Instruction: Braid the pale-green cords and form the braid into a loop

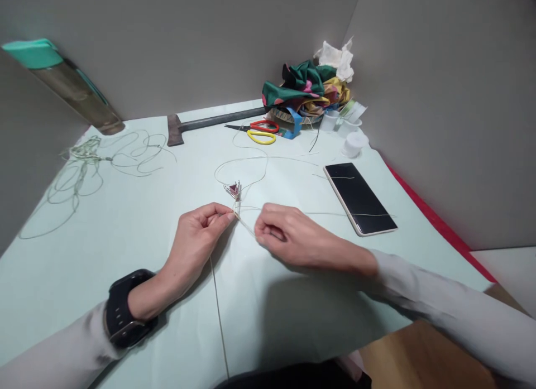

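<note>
Cord (246,226), thin and pale, was held taut over the worktop (125,238) between left hand (196,238) and right hand (288,238), each grip pinching it; only a short stretch by the clip (233,189) looked worked, the long loops beyond lying loose.

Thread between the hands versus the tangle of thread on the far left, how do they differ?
The held thread runs short and taut, pinched by the left hand and the right hand; the tangle lies slack in wide loops, untouched. The held thread looks pale cream; the tangle looks greenish. Both are thin and sit over the pale green table cover.
</note>
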A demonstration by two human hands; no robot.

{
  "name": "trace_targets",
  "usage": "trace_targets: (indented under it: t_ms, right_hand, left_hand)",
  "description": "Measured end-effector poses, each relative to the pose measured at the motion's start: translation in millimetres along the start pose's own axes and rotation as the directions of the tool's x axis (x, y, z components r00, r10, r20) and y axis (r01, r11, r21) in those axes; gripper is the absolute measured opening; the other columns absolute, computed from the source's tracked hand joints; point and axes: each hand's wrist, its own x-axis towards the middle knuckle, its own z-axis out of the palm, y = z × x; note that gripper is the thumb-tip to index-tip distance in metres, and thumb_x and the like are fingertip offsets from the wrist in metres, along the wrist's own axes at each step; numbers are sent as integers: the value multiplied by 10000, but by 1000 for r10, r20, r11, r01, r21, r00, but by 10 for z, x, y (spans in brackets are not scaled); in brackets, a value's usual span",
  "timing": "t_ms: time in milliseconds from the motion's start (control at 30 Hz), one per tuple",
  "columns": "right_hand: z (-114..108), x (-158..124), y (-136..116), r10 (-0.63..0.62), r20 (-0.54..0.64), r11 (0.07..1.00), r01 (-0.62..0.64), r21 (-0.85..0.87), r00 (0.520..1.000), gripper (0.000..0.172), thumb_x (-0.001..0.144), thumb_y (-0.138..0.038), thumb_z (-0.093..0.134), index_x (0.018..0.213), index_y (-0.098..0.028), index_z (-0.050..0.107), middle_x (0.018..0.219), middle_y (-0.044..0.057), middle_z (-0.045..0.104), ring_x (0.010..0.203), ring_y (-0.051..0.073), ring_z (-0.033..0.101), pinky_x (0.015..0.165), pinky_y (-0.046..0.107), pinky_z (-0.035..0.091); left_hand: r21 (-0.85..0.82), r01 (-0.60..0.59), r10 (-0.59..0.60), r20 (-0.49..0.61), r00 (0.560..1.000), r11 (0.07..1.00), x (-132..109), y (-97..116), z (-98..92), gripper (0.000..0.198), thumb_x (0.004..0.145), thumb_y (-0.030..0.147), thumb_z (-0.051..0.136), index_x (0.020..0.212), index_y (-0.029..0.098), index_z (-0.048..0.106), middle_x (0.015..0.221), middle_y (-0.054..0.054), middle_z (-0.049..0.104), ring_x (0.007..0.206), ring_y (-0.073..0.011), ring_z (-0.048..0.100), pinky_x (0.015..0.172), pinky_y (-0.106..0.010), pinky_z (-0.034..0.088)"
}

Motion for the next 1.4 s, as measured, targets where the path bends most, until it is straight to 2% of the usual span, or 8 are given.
trace_targets:
  t_ms: [100, 300, 400, 500, 733, 900, 1133, 1400]
  right_hand:
    - [-483, -310, -59, 32, 186, 999, -24, -43, 982, 237, 964, -168, 511, 734, -206, 552, 791, 6, 580, 682, 118, 517, 644, 287, 415]
    - [-1301, -868, 126, 61, 70, 900, -24, -435, 996, 423, 1048, -577, 433, 820, -281, 632, 762, 49, 612, 565, 117, 513, 540, 341, 361]
    - [-1125, -730, 102, -22, -98, 826, -37, -562, 995, 282, 1057, -439, 471, 1035, -266, 692, 963, 90, 680, 700, 159, 581, 667, 379, 414]
    - [-677, -305, -19, -41, -61, 949, 19, -314, 997, 125, 1005, -199, 576, 1102, -208, 655, 1051, 68, 712, 818, 174, 627, 768, 336, 444]
    - [52, 346, 48, 11, 71, 997, -6, -79, 997, 148, 998, -215, 583, 1131, -158, 612, 929, 38, 692, 734, 146, 536, 703, 286, 369]
    - [40, 318, 67, 55, 68, 986, -43, -161, 996, 215, 1030, -191, 453, 873, -181, 600, 726, -10, 561, 654, 128, 416, 650, 293, 274]
    - [8, 300, 32, 97, 85, 961, -71, -267, 992, 254, 1020, -220, 424, 888, -204, 640, 693, -7, 547, 614, 144, 370, 628, 309, 219]
    - [-151, 373, 278, 198, -102, 885, -222, -408, 975, 253, 986, -181, 421, 867, -191, 644, 708, 24, 573, 617, 158, 368, 639, 319, 222]
  left_hand:
    - [8, -3, 3, -4, 1000, 1000, -4, 2, -5, 266, 737, 436, 782, 720, 174, 738, 481, 69, 328, 484, -92, 244, 470, -270, 142]
    - [39, -14, 15, -8, 1000, 999, 0, -8, -17, 248, 749, 421, 781, 721, 177, 747, 476, 63, 351, 493, -92, 263, 489, -272, 158]
    - [58, -21, 22, -14, 1000, 998, -2, -6, -16, 235, 760, 409, 777, 724, 179, 744, 475, 66, 349, 495, -93, 268, 491, -271, 166]
    - [71, -23, 24, -11, 1000, 997, -8, 5, -17, 239, 770, 413, 765, 722, 181, 731, 487, 65, 353, 498, -96, 270, 485, -271, 168]
    - [54, -22, 21, 14, 1000, 998, -16, 22, -21, 275, 762, 442, 748, 690, 180, 702, 502, 53, 392, 494, -95, 265, 468, -272, 164]
    - [59, -8, 7, 15, 1000, 998, -17, 27, -14, 286, 762, 452, 746, 683, 180, 703, 496, 63, 350, 495, -90, 256, 472, -270, 153]
    - [72, 18, -19, 21, 1000, 997, -25, 34, -10, 294, 765, 465, 749, 709, 180, 703, 503, 70, 333, 501, -87, 242, 474, -268, 154]
    - [69, 31, -32, 12, 999, 997, -15, 6, -22, 261, 790, 424, 720, 706, 187, 649, 509, 73, 338, 499, -90, 260, 470, -265, 187]
